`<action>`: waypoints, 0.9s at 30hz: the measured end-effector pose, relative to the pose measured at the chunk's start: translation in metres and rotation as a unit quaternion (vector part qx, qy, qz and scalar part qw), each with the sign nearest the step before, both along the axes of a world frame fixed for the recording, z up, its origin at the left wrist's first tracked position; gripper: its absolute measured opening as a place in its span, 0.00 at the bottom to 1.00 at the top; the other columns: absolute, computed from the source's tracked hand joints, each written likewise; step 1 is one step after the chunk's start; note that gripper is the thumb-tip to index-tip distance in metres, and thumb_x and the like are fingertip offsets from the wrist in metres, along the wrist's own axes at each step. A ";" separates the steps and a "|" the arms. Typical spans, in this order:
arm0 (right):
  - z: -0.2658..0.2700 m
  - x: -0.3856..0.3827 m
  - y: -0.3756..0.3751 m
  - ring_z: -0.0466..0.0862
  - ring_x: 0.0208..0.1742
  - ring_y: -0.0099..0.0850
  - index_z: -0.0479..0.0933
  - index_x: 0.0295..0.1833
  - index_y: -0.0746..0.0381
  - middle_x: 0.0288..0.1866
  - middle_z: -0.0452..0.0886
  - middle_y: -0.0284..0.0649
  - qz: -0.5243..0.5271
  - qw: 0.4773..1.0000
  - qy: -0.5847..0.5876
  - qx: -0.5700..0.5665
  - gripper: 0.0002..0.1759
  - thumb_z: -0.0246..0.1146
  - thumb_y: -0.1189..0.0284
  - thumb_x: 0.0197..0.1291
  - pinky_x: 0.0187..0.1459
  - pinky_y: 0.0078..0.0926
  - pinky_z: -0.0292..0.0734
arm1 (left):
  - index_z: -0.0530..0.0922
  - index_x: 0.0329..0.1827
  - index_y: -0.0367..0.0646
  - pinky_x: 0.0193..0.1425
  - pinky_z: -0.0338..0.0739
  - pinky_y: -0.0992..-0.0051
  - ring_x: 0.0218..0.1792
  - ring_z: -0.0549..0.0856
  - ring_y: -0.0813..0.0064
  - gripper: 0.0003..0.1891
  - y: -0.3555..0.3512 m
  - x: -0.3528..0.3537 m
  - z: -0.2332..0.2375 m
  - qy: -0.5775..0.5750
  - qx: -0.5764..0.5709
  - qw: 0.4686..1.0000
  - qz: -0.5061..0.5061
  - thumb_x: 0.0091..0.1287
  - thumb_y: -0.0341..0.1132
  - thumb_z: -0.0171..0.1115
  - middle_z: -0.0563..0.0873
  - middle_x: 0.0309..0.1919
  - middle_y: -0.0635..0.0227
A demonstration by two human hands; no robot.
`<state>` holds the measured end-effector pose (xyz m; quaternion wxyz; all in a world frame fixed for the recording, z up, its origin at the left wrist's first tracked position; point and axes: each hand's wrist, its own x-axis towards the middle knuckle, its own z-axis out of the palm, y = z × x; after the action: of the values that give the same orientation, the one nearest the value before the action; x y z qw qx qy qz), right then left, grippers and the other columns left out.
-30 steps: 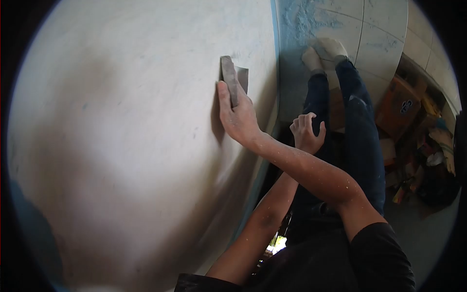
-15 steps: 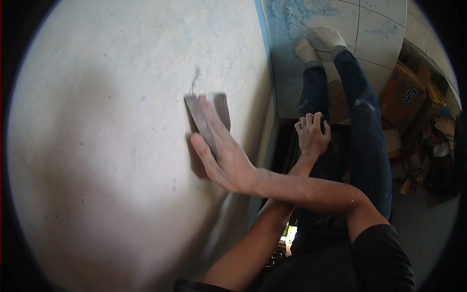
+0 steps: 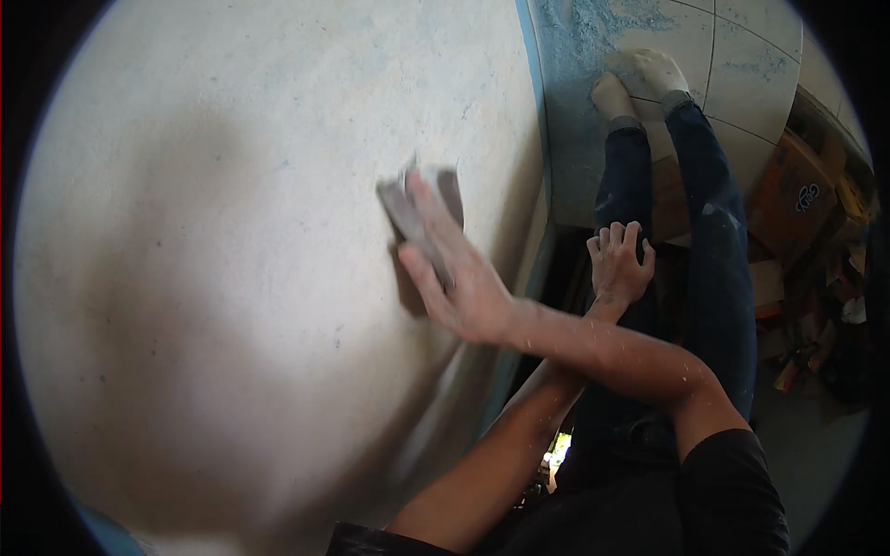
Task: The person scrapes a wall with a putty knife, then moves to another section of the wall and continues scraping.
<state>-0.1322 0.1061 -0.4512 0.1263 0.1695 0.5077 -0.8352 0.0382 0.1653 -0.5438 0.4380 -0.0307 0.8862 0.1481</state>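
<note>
A pale, speckled wall [image 3: 232, 278] fills the left side of the view. My right hand [image 3: 459, 278] presses a worn grey sheet [image 3: 400, 208], which looks like folded sandpaper, flat on it. The thumb is on one side of the sheet and the fingers lie over it; the hand is slightly blurred. Under the right forearm crosses my left arm. My left hand [image 3: 621, 266] rests on the knee of the dark blue jeans [image 3: 718, 278], fingers apart and slightly bent, holding nothing.
Two bare feet [image 3: 660, 72] stand on the tiled floor [image 3: 751, 88], which has blue stains and dust. An orange cardboard box [image 3: 788, 199] and jumbled scraps lie at the right. A blue strip [image 3: 532, 56] edges the wall.
The camera view has shifted, with the floor and legs now further right in it. My right hand and the grey sheet appear a little further right and higher. My left hand stays on the knee.
</note>
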 end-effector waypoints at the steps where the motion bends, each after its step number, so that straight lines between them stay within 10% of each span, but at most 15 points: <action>1: -0.011 -0.011 -0.002 0.48 0.79 0.57 0.48 0.75 0.76 0.78 0.47 0.63 -0.023 1.000 -0.007 0.000 0.34 0.43 0.62 0.76 0.77 0.46 0.45 | 0.75 0.49 0.45 0.56 0.64 0.60 0.46 0.75 0.61 0.13 0.000 0.000 0.000 -0.001 -0.003 1.000 -0.001 0.64 0.39 0.58 0.77 0.40 0.61; 21: 0.010 0.035 0.001 0.51 0.78 0.56 0.48 0.74 0.77 0.77 0.50 0.64 0.121 0.992 -0.040 -0.003 0.33 0.46 0.64 0.75 0.77 0.44 0.47 | 0.76 0.48 0.45 0.57 0.64 0.60 0.47 0.76 0.61 0.13 -0.004 0.010 -0.009 -0.018 0.008 1.000 0.016 0.64 0.40 0.58 0.77 0.40 0.62; 27: -0.026 -0.002 -0.017 0.54 0.77 0.58 0.48 0.74 0.77 0.76 0.50 0.65 0.010 0.991 -0.129 0.017 0.32 0.47 0.67 0.74 0.76 0.45 0.52 | 0.76 0.48 0.45 0.57 0.64 0.60 0.48 0.76 0.62 0.13 -0.005 0.010 -0.008 -0.022 0.003 1.000 0.023 0.64 0.40 0.58 0.77 0.41 0.62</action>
<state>-0.1345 0.0894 -0.4771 0.1960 0.2728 0.5026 -0.7966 0.0485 0.1601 -0.5522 0.4536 -0.0527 0.8752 0.1599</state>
